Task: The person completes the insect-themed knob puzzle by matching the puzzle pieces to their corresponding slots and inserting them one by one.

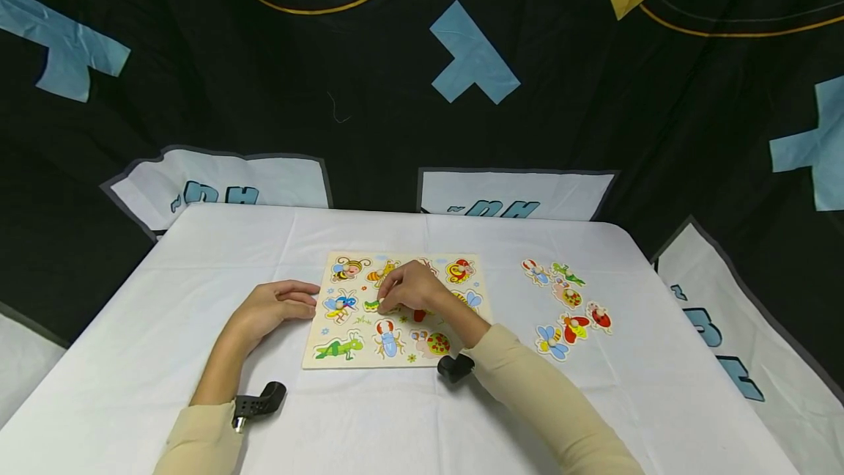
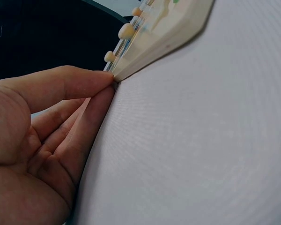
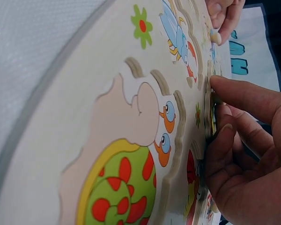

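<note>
- White-draped table (image 1: 356, 427), black curtain (image 1: 264, 86) beyond its far edge.
- Right hand (image 1: 414, 289) pinches green piece (image 1: 371, 306) at puzzle board (image 1: 359, 362), between side edges.
- Left hand (image 1: 273, 308), fingers relaxed, touches the board's left side.

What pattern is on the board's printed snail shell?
The snail shell is green with red spots, edged in yellow; best seen in the right wrist view.
</note>
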Demonstrator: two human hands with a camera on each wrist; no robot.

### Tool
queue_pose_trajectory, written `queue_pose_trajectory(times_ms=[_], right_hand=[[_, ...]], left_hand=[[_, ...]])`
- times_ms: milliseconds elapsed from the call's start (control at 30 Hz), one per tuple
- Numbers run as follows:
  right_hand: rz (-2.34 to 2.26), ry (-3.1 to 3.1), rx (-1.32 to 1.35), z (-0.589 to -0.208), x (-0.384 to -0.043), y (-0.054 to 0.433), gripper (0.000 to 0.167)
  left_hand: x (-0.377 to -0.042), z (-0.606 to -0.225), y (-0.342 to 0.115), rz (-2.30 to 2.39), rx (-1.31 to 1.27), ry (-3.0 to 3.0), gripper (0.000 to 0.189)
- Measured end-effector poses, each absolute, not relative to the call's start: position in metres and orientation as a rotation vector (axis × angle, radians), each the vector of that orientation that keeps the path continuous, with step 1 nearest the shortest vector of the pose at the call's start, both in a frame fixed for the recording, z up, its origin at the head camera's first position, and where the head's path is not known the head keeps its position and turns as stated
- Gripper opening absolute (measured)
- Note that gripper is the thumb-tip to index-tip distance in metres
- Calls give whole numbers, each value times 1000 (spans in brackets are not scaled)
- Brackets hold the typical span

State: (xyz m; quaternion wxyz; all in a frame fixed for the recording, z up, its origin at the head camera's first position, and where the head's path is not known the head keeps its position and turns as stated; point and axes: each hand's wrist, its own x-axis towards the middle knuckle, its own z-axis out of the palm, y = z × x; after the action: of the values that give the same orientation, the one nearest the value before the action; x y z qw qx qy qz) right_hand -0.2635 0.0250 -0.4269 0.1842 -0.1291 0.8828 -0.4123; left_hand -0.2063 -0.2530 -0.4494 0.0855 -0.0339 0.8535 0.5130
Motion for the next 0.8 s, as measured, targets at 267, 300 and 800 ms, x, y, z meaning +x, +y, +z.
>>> queue_pose_trajectory(times_ms=[267, 300, 800], right_hand=[[-1145, 2499, -361, -428, -264, 26, 12], [-1143, 2500, -359, -429, -264, 26, 12], [-1154, 2497, -318, -430, -263, 26, 13]], left_hand=[[-206, -448, -252, 1530, -97, 2528, 52], [-206, -448, -252, 1528, -102, 2526, 52], [-207, -449, -252, 1512, -116, 2551, 52]])
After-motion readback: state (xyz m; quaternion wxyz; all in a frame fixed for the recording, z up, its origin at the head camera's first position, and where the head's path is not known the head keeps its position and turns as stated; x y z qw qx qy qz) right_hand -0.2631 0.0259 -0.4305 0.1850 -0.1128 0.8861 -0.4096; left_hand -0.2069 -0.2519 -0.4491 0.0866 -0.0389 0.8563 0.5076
